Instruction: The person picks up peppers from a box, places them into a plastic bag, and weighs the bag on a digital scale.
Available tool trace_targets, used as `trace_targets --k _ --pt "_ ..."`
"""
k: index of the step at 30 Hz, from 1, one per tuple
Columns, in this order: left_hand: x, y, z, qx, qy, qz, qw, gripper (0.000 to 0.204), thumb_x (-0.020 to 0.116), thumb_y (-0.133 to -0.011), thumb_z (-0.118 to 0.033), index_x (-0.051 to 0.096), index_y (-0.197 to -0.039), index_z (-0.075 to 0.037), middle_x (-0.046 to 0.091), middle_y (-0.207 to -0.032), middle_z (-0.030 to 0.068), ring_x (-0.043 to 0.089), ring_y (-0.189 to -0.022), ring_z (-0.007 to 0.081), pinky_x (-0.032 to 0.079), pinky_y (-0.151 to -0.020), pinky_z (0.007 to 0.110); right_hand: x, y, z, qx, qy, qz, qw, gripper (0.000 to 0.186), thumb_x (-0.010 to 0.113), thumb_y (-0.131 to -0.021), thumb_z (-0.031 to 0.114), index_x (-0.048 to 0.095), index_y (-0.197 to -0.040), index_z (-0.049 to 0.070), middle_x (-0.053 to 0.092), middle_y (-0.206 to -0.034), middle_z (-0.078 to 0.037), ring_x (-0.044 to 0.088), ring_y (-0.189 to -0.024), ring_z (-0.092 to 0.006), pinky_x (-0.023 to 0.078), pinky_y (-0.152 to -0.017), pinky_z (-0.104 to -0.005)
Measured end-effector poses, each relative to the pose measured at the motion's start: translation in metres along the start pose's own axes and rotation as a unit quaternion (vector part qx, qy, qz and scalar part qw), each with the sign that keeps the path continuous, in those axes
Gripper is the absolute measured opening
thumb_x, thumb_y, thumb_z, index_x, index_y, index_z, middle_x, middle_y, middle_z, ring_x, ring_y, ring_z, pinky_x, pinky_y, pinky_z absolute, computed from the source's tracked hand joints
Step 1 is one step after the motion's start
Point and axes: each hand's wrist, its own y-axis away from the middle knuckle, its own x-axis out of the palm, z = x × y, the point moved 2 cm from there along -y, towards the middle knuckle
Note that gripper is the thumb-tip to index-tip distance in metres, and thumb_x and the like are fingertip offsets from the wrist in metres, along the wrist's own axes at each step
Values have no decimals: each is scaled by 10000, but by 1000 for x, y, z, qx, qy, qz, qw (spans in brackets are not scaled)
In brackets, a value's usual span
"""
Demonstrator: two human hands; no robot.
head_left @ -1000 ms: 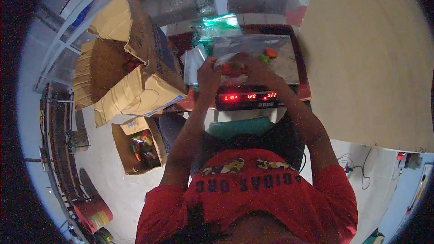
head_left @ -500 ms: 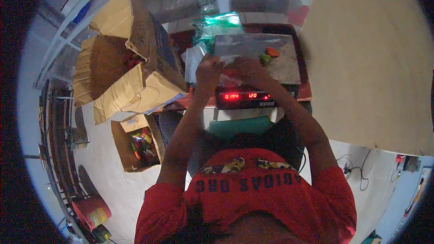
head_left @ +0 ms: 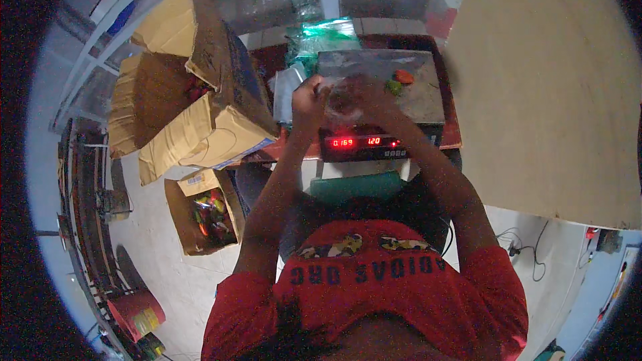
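My left hand (head_left: 308, 99) is closed at the left edge of a digital scale's flat tray (head_left: 422, 103), its fingers pinching what looks like a clear plastic bag (head_left: 340, 99). Just right of it, over the tray, my right hand (head_left: 372, 97) is smeared by motion, so its fingers cannot be made out. Reddish contents show dimly between the two hands. Beyond my right hand lie a small orange piece (head_left: 403, 76) and a green piece (head_left: 393, 87) on the tray, close together. Red digits glow on the scale's front display (head_left: 361, 142).
A large open cardboard box (head_left: 231, 130) stands at the left, with reddish things inside. Below it, a smaller carton (head_left: 182, 227) holds shiny colourful pieces. Green-tinted plastic bags (head_left: 328, 35) lie behind the scale. A big pale board (head_left: 548, 93) blocks the right side.
My right hand has moved slightly and is more blurred, with the clear plastic shifting between my hands. The lit digits on the scale have changed. The orange and green pieces have barely shifted.
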Motion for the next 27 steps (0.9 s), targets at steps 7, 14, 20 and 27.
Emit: trace_targets --k 7,14,20,27 --pt "12 -3 -2 5 37 5 999 151 627 -832 -155 603 -895 -19 606 -743 122 566 -668 210 450 -652 338 -79 32 -46 18 320 -26 947 260 579 -844 143 616 -1090 67 570 -929 -179 575 -875 -370 476 -805 -472" --pt "10 -4 4 5 9 12 1000 155 633 -840 -155 620 -927 -27 631 -751 147 597 -648 241 462 -632 348 -71 45 -77 130 212 33 968 344 570 -826 108 606 -1169 95 593 -1023 -211 614 -915 -385 503 -782 -458" --pt "7 -1 15 3 7 -3 1000 193 640 -840 -162 622 -960 -12 653 -802 157 620 -687 240 474 -658 349 -62 35 -97 155 170 79 970 341 573 -841 160 607 -1175 98 611 -1065 -215 610 -967 -385 506 -807 -446" --pt "9 -1 16 -10 47 7 999 175 615 -839 -135 624 -962 -10 637 -763 143 599 -655 200 470 -641 326 -83 29 -73 157 110 -85 978 299 591 -869 155 580 -1157 78 634 -1040 -165 629 -928 -284 507 -795 -389"
